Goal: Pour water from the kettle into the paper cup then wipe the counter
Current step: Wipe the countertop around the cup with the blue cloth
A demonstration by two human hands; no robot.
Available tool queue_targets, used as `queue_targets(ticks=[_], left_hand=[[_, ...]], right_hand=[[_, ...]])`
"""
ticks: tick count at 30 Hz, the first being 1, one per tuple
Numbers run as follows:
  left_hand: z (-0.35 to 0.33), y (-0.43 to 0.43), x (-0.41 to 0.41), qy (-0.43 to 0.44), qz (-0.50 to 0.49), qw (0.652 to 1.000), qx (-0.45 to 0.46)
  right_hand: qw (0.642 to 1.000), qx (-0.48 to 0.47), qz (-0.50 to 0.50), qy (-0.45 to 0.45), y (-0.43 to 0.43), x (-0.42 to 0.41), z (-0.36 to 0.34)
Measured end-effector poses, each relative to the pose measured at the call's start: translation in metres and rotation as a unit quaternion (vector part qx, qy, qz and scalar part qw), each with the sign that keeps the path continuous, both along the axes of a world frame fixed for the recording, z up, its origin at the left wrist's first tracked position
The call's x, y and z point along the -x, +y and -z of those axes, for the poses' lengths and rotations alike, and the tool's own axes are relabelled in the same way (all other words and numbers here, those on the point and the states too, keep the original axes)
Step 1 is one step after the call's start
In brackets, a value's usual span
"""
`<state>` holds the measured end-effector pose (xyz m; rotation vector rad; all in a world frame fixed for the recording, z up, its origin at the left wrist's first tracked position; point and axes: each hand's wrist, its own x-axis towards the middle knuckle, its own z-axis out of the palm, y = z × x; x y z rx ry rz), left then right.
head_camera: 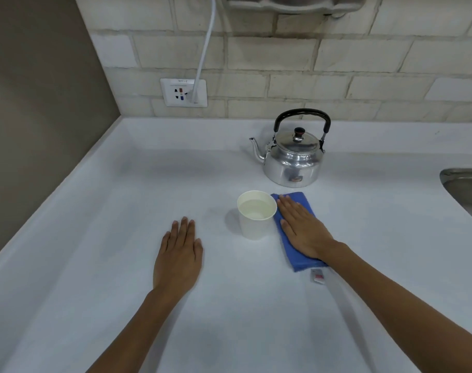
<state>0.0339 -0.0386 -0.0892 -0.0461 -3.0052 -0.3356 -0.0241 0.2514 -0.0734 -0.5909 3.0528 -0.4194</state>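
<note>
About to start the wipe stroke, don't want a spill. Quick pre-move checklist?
1. Paper cup holds water, upright: ok.
2. Kettle set down upright, clear of both hands: ok.
3. Right hand flat on blue cloth: ok.
4. Gap between cloth and cup: not ok, the cloth's edge runs right beside the cup, touching cannot tell.
5. Left hand flat on counter, away from the cup: ok.
6. Spilled water on the counter: cannot tell.

Faint "APP-2" on wall socket (183, 92)
</note>
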Motion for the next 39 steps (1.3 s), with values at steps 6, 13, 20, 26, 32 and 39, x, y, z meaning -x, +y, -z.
queue_targets(ticks=[6,13,20,26,32,39], left_hand=[[-0.003,0.002,-0.002,0.005,-0.008,1.0,0.014],[-0.002,0.0,-0.002,0.001,-0.006,1.0,0.022],[0.0,-0.003,0.0,0.002,0.003,1.0,0.016],[-0.001,0.001,0.0,0.0,-0.002,1.0,0.011],[0.001,0.0,0.002,-0.005,-0.007,1.0,0.016],[0.001,-0.003,0.0,-0.002,0.003,1.0,0.008]], right_hand=[[0.991,0.011,-0.125,-0.046,0.018,0.013,-0.015],[0.993,0.017,-0.107,-0.053,-0.011,0.035,-0.024],[0.989,-0.005,-0.15,-0.016,0.044,-0.003,-0.007],[0.998,-0.013,0.056,-0.018,0.067,0.017,-0.011],[0.995,-0.022,0.095,0.0,0.023,-0.018,-0.004],[1.0,-0.007,0.006,0.013,0.026,-0.085,0.003]])
